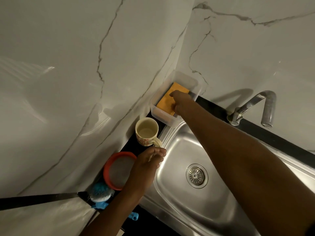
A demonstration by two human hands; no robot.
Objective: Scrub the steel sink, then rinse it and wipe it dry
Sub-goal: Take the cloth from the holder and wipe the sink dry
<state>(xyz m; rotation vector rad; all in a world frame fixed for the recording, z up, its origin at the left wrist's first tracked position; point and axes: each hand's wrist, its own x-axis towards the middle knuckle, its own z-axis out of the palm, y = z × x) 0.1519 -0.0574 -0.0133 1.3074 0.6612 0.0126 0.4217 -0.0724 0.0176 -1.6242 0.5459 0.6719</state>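
Veined marble walls [68, 82] meet in a corner behind a narrow black counter [255, 126], and the steel sink [221, 210] is set into that counter, its basin bare round the drain [196, 175] and looking dry. In the far corner, just beyond the sink's far-left rim, stands a clear tub [158, 114]; the only thing seen in it is a yellow sponge [166, 102], whose long axis runs far to near along the tub and the left wall. The right hand [180, 101] has the long reach, stretched from the near right across the basin into the tub. It lies on the sponge's right half with a finger and the thumb spread on its top face; I cannot tell whether it has closed on the sponge. The left hand [148, 160] is nearer the body, fingers relaxed and holding nothing, resting at the sink's left rim. Just beyond it is a mug [146, 132], upright, perhaps with a little pale liquid in it. Nearer on the left counter lie a red-rimmed sieve [117, 169] and a blue brush [100, 191]. The tap [255, 106] stands far right, spout over the counter's edge, with no water running. Scrubbing seems not yet begun; lifting the sponge means drawing it up and near-right, clear of the tub's wall.
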